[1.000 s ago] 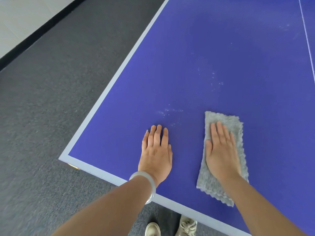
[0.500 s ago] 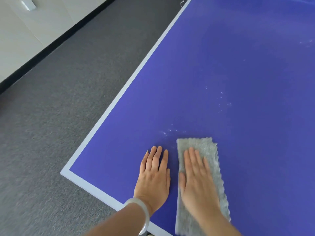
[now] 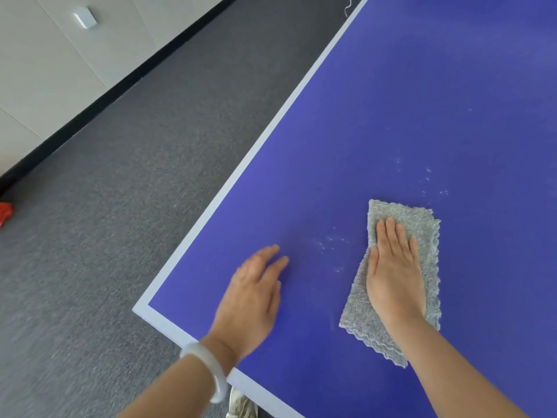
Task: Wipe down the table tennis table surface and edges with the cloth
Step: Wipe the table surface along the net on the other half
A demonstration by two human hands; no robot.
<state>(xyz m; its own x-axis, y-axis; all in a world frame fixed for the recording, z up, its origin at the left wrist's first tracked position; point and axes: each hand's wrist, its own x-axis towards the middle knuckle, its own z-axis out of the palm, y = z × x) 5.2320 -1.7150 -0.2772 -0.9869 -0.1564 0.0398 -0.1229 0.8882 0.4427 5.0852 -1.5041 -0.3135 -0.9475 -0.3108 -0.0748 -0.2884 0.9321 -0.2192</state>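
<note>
While white specks (image 3: 331,239) lie on the bench (image 3: 391,101), wiping is judged incomplete: right hand (image 3: 394,279) presses flat on the cloth (image 3: 422,218) at lower right; left hand (image 3: 253,297) is released, holding nothing

An indoor games or recreation room, of the office or club sort rather than a home. A broad blue-violet playing surface (image 3: 422,86) with a white line (image 3: 271,140) along its edges and corner marks it as a table tennis table. Hard-wearing grey carpet (image 3: 135,206) covers the floor beside it. Beyond the carpet rises a wall of plain pale panels (image 3: 60,70) with a black skirting (image 3: 120,84) at its foot and a small white box (image 3: 85,18) mounted on it. A red object (image 3: 5,211), cut off by the frame, lies by the skirting.
</note>
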